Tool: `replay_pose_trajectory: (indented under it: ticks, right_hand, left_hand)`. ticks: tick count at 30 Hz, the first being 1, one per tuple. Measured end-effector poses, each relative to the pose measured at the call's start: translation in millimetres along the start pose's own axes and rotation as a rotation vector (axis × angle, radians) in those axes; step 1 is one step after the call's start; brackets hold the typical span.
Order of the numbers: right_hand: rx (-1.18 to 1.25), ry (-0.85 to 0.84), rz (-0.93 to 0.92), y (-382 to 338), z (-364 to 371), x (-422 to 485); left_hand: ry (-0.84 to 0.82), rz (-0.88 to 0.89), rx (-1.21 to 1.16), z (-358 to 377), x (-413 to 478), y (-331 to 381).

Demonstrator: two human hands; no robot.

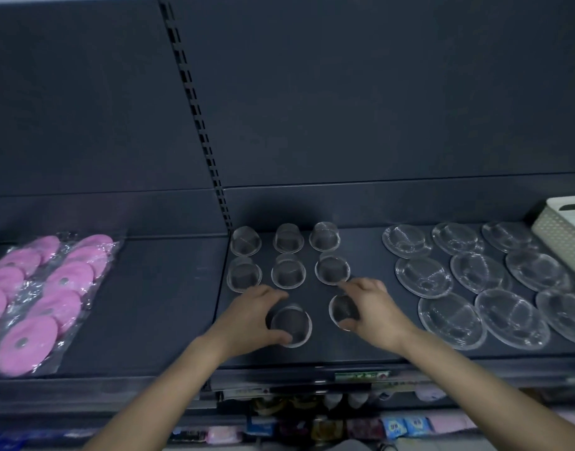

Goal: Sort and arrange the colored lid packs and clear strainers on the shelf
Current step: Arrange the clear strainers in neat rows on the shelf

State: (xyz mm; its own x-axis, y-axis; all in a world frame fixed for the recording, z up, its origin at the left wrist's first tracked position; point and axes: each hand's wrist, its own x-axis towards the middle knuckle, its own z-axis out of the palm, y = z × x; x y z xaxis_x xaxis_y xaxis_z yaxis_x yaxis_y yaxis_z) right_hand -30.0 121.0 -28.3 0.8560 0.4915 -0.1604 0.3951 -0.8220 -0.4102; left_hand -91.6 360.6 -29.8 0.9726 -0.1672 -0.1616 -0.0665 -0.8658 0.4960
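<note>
Small cup-shaped clear strainers stand in two rows on the dark shelf (pixel 370 340), among them one at the back left (pixel 246 241) and one in the second row right (pixel 332 270). My left hand (pixel 250 317) grips a strainer (pixel 292 325) in the front row between thumb and fingers. My right hand (pixel 374 307) holds another strainer (pixel 343 310) beside it, slightly tilted. Two packs of pink lids (pixel 42 297) in clear plastic lie on the left shelf section.
Several flat clear round strainers (pixel 448 315) lie in rows on the right of the shelf. A white woven basket (pixel 566 232) stands at the far right. A slotted upright (pixel 198 125) divides the shelf sections. Packaged goods fill the lower shelf (pixel 328 428).
</note>
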Motion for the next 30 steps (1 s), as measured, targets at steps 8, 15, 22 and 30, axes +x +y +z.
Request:
replay_pose_trajectory:
  ticks: [8,15,22,30]
  right_hand:
    - [0.114,-0.014,0.058,4.3,17.6,-6.2]
    - [0.113,-0.004,0.057,3.6,20.8,-6.0]
    - [0.099,0.001,0.045,1.4,25.1,-6.4]
    - [0.097,-0.005,0.037,2.9,24.2,-7.0]
  left_hand:
    - [0.001,0.019,0.143,18.3,8.6,12.4]
    - [0.033,-0.031,0.127,18.7,9.9,15.2]
    - [0.046,-0.065,0.131,21.0,9.6,15.5]
    - [0.040,-0.074,0.130,23.7,12.5,12.8]
